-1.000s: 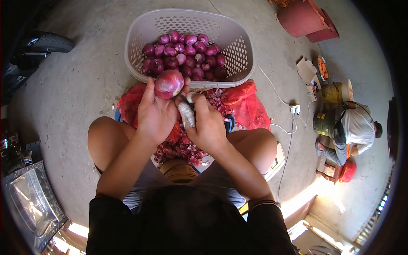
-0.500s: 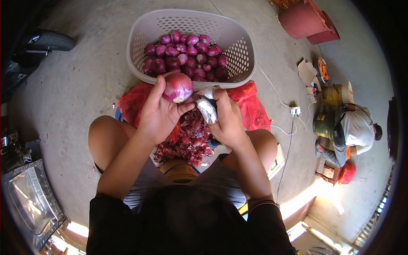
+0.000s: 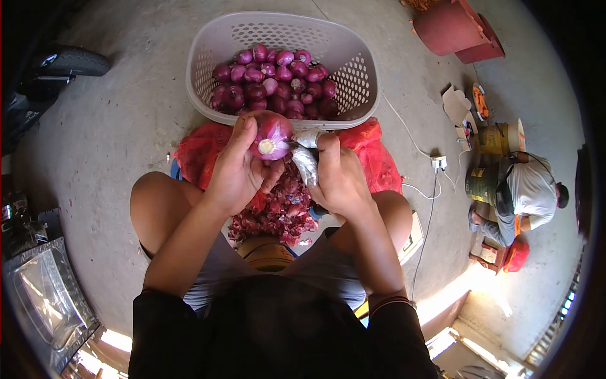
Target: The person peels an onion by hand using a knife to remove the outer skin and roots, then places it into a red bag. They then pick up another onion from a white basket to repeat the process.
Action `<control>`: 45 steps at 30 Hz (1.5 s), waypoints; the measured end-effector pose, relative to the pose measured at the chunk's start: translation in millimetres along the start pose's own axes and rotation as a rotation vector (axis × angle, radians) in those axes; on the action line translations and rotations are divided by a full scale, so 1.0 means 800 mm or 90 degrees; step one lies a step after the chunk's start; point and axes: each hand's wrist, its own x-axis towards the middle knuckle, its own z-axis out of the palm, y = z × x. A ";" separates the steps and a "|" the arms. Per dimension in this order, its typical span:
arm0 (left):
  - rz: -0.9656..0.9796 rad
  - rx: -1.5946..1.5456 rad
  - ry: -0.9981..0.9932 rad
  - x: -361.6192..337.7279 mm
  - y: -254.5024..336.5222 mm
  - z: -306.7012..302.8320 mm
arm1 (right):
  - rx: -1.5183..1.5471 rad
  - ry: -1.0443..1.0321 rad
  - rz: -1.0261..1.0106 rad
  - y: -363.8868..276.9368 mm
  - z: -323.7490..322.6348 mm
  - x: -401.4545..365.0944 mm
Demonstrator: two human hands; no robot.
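Observation:
A large red onion (image 3: 273,136) rests in my left hand (image 3: 235,167), with the thumb on its left side and its pale root end facing me. My right hand (image 3: 341,174) is closed beside it, two fingers wrapped in silvery tape; a small dark tool between them, perhaps a knife, is mostly hidden and reaches the onion's right side. Beyond my hands stands a grey plastic basket (image 3: 208,112) holding several purple onions (image 3: 268,86). Below my hands lies a heap of onion skins (image 3: 278,211), with red mesh bags (image 3: 372,161) around it.
At the right a person (image 3: 530,189) bends over near some buckets (image 3: 499,139). Red tubs (image 3: 445,28) stand at the upper right. A white power socket (image 3: 439,163) with cables lies on the floor. A wheel (image 3: 76,61) is at the upper left.
The onion has turned in my left hand so that its root end shows more, and it has moved slightly right, closer to the taped fingers of my right hand.

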 end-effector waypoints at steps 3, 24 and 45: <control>-0.010 0.048 0.006 0.002 0.001 -0.005 | -0.035 -0.026 0.011 -0.001 -0.004 0.003; -0.111 0.009 0.017 0.003 0.005 -0.003 | -0.040 0.014 -0.040 0.003 -0.010 0.006; 0.005 0.047 -0.029 0.002 0.002 -0.004 | 0.006 0.144 -0.027 0.003 -0.005 0.009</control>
